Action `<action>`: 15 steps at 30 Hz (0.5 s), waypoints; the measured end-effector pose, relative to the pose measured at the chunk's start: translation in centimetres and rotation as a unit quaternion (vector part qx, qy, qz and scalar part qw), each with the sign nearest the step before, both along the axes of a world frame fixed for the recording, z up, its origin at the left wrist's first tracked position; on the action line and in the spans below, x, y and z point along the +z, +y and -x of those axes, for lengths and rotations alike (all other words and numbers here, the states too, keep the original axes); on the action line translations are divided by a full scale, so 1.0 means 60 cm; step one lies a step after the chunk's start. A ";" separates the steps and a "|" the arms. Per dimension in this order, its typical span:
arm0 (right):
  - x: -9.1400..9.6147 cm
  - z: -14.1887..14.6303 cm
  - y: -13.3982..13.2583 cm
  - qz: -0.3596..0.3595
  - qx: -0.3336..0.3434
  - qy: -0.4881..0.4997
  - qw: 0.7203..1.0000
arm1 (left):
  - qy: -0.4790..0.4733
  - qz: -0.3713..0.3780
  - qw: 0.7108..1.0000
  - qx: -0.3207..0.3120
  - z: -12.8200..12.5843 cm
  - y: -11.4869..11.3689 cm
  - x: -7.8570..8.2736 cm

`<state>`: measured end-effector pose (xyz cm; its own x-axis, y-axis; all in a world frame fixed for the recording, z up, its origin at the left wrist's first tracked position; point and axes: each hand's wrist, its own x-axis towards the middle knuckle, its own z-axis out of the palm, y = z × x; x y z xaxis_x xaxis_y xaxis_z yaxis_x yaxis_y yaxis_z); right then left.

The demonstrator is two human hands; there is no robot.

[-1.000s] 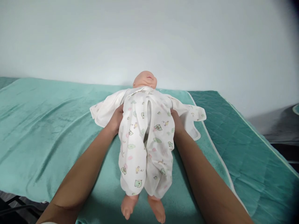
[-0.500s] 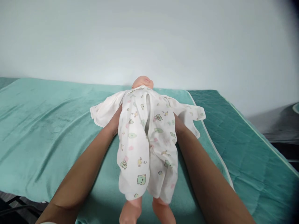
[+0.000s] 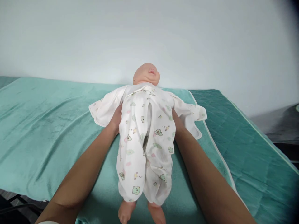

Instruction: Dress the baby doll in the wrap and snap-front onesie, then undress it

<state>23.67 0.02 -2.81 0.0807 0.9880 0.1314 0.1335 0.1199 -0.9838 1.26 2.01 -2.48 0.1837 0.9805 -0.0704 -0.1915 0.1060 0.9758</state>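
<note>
The doll (image 3: 146, 76), in white clothes (image 3: 134, 130) printed with green bears, is mid-view over the teal blanket (image 3: 58, 124), head toward twelve; the left hand (image 3: 117, 118) at its ten o'clock and right hand (image 3: 177, 121) at two have hidden fingers, so I cannot tell their grip.

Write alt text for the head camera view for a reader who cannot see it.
A doll in white patterned clothes is face up over a green blanket, bare feet toward the viewer. The person's left hand and right hand are at its sides, partly hidden.
</note>
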 end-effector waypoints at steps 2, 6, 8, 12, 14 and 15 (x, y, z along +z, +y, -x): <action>-0.003 -0.001 0.001 -0.011 -0.022 -0.013 1.000 | 0.000 0.021 1.000 -0.003 -0.005 -0.005 0.010; -0.006 0.001 0.002 -0.002 -0.058 -0.007 0.998 | -0.013 0.044 0.999 0.010 -0.013 -0.011 0.023; -0.009 0.002 0.003 -0.008 -0.065 -0.005 0.998 | -0.014 0.036 0.998 0.040 -0.015 -0.011 0.023; -0.022 -0.003 0.008 -0.058 -0.064 -0.038 0.996 | -0.014 -0.008 0.997 0.070 -0.012 -0.006 0.006; -0.027 -0.006 0.008 -0.076 -0.070 -0.080 0.991 | 0.004 -0.037 0.997 0.064 -0.008 -0.001 -0.005; -0.028 -0.007 0.008 -0.080 -0.073 -0.106 0.988 | 0.023 -0.047 0.997 0.059 -0.007 0.002 -0.010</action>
<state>24.11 0.50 -4.47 0.1750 0.9333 0.3135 0.3623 0.2350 -0.9019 1.65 2.12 -3.08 0.0663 0.9977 0.0170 -0.1528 -0.0066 0.9882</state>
